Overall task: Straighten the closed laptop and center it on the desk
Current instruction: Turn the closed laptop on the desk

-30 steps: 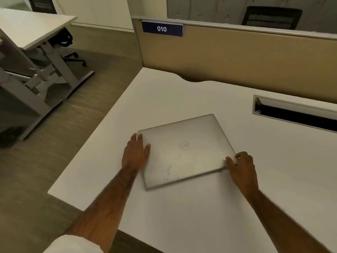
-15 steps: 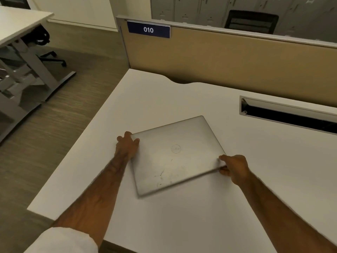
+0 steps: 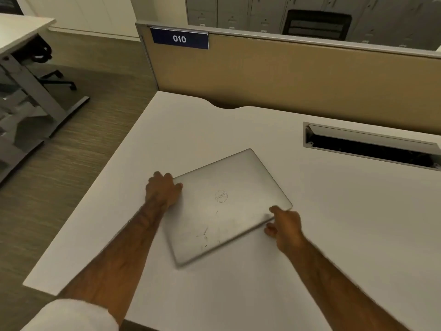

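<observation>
A closed silver laptop (image 3: 226, 206) lies on the white desk (image 3: 334, 235), skewed so its far right corner points toward the partition. My left hand (image 3: 163, 191) grips its far left corner, fingers curled over the edge. My right hand (image 3: 285, 224) holds the near right corner, with the thumb on the lid and fingers under the edge. That right side looks slightly raised off the desk. The laptop sits in the left half of the desk.
A tan partition (image 3: 298, 75) with a blue "010" label (image 3: 180, 39) backs the desk. An open cable tray slot (image 3: 370, 149) is cut into the desk at the right. Another desk's legs (image 3: 35, 91) stand on the floor at the left. The desk's left edge is close to my left arm.
The laptop has turned a little more counter-clockwise and shifted slightly. My right hand has gone from resting at the corner to gripping it, and my left hand has curled over its corner.
</observation>
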